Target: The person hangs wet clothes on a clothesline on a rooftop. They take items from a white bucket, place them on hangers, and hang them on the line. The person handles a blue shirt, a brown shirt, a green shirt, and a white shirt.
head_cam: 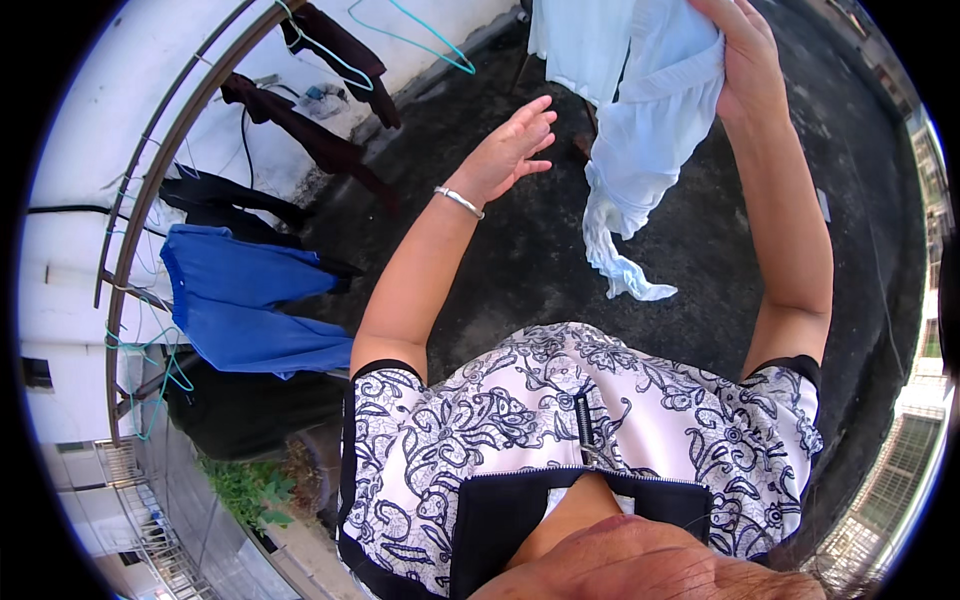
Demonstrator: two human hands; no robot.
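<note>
A light blue, thin cloth garment [637,127] hangs at the top right, its crumpled lower end dangling above the dark floor. My right hand [750,64] grips the garment's right edge, with part of the fingers behind the cloth or past the picture's top. My left hand [517,146] is raised to the left of the garment, apart from it, fingers spread and nothing held. A silver bangle [459,201] circles the left wrist.
On the left, a curved-looking metal rack [142,195] bears blue trousers [247,300], dark garments [307,135] and teal hangers [154,352]. Behind it stands a white wall [82,150]. Green plants [247,495] grow at the lower left. A low parapet runs along the right.
</note>
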